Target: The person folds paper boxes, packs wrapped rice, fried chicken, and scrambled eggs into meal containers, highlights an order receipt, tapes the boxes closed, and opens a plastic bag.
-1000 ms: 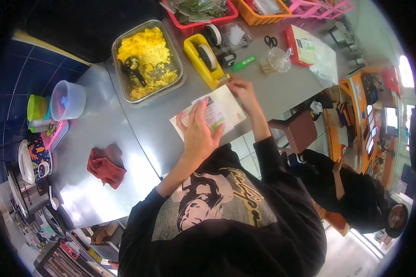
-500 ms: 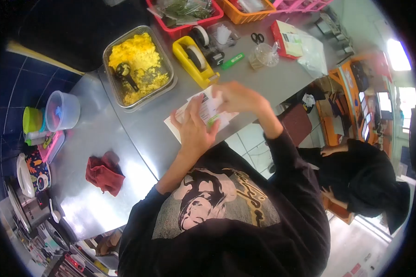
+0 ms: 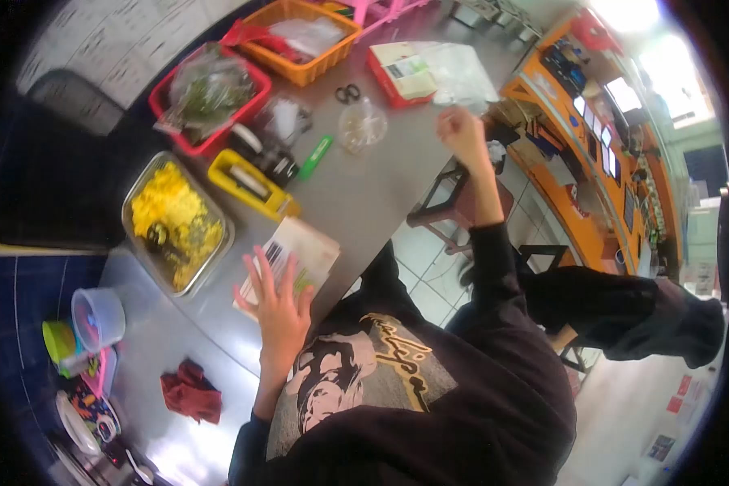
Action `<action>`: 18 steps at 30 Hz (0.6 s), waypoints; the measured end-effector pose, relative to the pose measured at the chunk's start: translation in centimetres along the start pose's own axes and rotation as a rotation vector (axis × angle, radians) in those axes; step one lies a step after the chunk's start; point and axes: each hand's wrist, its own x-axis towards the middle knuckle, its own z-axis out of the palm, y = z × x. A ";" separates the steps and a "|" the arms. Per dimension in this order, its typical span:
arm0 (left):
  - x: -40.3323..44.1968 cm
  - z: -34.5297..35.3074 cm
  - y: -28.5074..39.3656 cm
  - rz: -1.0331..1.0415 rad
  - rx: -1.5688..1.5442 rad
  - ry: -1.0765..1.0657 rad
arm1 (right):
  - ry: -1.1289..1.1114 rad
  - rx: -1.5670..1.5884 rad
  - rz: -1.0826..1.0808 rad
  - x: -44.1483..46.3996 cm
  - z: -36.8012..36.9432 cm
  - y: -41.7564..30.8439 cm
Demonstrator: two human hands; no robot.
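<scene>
My left hand [image 3: 277,298] lies with its fingers spread on a flat, light-coloured stack of card or paper [image 3: 314,249]. The stack carries dark print and a green patch, and rests at the near edge of the metal table. Raised at the far right edge of the table is my right hand [image 3: 463,136], its fingers curled in with nothing visible in them. It is close to clear plastic bags [image 3: 462,77] and a red box [image 3: 398,74] with printed cards on top. Beyond the stack stands a yellow tape dispenser [image 3: 253,185].
A metal tray of yellow crumbly food [image 3: 170,212] holds a dark scoop. Behind are red [image 3: 261,89] and orange [image 3: 304,74] baskets, a green cutter [image 3: 315,157], scissors [image 3: 348,94] and a plastic cup [image 3: 363,125]. A dark red cloth [image 3: 191,392] lies left; a person [image 3: 624,312] is at right.
My right hand has left the printed stack and moved right, toward the plastic bags. My left hand stays on the stack. The view has turned to the right.
</scene>
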 end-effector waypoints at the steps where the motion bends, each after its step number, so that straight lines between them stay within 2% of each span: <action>1: 1.1 -0.9 1.2 -0.019 -0.097 0.060 | 0.102 -0.076 -0.032 2.9 -0.8 4.2; 2: 2.9 -2.5 3.7 0.033 -0.134 0.147 | 0.115 -0.125 0.075 5.3 -1.8 6.6; 3: 5.2 -3.3 5.7 0.040 -0.133 0.143 | 0.215 -0.152 -0.020 8.2 -1.8 10.9; 4: 7.8 -3.7 7.8 0.127 -0.421 -0.006 | 0.313 -0.179 -0.120 10.9 -1.2 14.7; 5: 10.5 -3.4 10.1 0.210 -0.705 -0.155 | 0.315 -0.179 -0.122 13.6 -0.6 18.3; 7: 16.0 -0.9 17.3 0.261 -1.049 -0.221 | 0.317 -0.280 -0.311 18.4 -0.2 23.3; 9: 20.5 1.6 24.3 0.313 -1.063 -0.324 | 0.123 -0.331 -0.238 22.1 0.8 27.0; 11: 23.5 5.2 30.3 0.351 -1.070 -0.348 | -0.324 -0.603 -0.241 24.3 1.0 27.5; 13: 26.0 7.1 34.1 0.404 -1.080 -0.380 | -0.549 -0.663 -0.335 25.8 0.4 27.5; 15: 27.8 8.0 36.6 0.509 -1.213 -0.572 | -0.576 -0.644 -0.405 26.3 0.4 27.6; 18: 30.6 8.0 37.9 0.548 -1.307 -0.742 | -0.569 -0.657 -0.416 26.3 0.0 27.3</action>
